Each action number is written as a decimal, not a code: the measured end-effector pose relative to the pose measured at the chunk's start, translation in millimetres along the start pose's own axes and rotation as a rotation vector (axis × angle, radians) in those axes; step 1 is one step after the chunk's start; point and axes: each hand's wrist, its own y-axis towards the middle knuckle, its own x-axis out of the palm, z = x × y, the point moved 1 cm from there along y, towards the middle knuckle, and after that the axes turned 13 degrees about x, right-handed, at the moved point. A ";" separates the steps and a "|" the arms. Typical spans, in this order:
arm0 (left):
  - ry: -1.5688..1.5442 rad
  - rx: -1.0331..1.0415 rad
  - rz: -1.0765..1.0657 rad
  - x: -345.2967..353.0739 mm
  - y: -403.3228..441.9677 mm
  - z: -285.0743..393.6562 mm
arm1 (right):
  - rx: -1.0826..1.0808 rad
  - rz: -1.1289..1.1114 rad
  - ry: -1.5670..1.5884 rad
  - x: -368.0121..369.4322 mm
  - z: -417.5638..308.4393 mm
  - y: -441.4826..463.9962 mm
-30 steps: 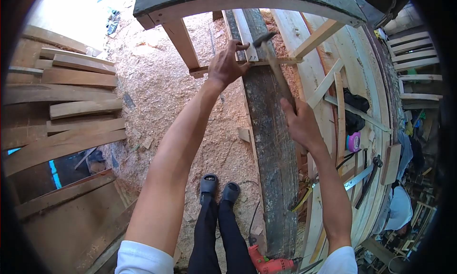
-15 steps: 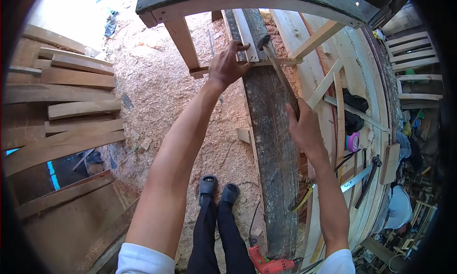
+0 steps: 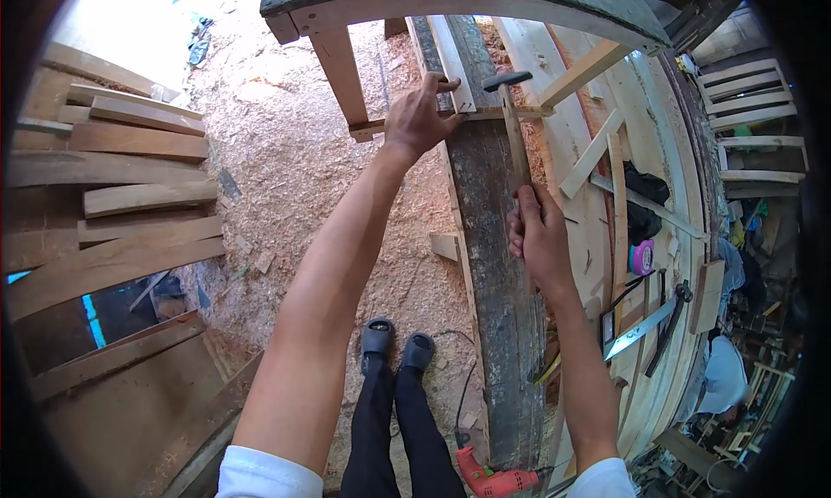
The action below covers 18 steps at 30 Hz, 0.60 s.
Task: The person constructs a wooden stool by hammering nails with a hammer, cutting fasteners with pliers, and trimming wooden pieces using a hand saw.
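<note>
Holding the wood strip (image 3: 452, 61) steady is the left hand's (image 3: 417, 121) job here: thumb and fingers are spread in a fairly narrow grip near its lower end. Two nails (image 3: 466, 107) poke up from that end, which rests at the crosspiece (image 3: 512, 113) between the legs of the wooden frame (image 3: 472, 3). The fingertips look pretty close to those nails, so I'd watch them.

The right hand (image 3: 542, 238) is wrapped around the hammer's handle. What's just changed is the hammer (image 3: 516, 139) itself: its head has swung out to the right, away from the strip, and sits off to the side of the nails. To me that means no blow is landing right now, and the nail heads are easy to see. They still look proud of the wood, so they don't seem fully driven. Can't tell how high the hammer head is from this angle.

Below all that is a long, dark, scarred plank (image 3: 498, 238), with a red power drill (image 3: 498, 479) down near its bottom end. Over on the pale boards to the right there's a purple tape roll (image 3: 641, 257), a handsaw (image 3: 642, 329) and a second hammer (image 3: 668, 335). Another person in a white shirt (image 3: 724, 377) is farther right, well apart from both hands. The floor (image 3: 286, 151) is covered in shavings.
</note>
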 end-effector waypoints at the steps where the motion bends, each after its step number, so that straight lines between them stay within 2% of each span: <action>1: 0.000 0.005 -0.002 -0.2 0.4 0.2 | 0.022 0.022 -0.010 1.6 5.4 1.0; 3: 0.009 -0.013 -0.024 -0.6 0.2 1.1 | 0.043 0.051 -0.018 4.7 17.7 2.8; 5: 0.003 0.029 0.001 -1.7 -2.3 3.8 | 0.196 0.083 -0.227 5.8 34.7 9.4; 6: -0.003 0.072 0.024 -1.1 -1.0 5.6 | 0.184 0.106 -0.220 5.2 54.6 21.7; 8: 0.026 0.117 0.026 -3.0 0.6 9.4 | 0.108 0.254 -0.470 2.4 91.6 44.6; 11: 0.095 0.156 -0.019 -6.7 5.0 10.2 | 0.108 0.261 -0.469 7.0 75.4 26.0; 14: 0.107 0.102 -0.098 -6.4 8.3 17.3 | 0.113 0.252 -0.454 13.3 73.3 20.5; 18: 0.157 0.015 -0.113 -3.0 6.7 17.9 | 0.141 0.175 -0.218 27.4 83.6 29.3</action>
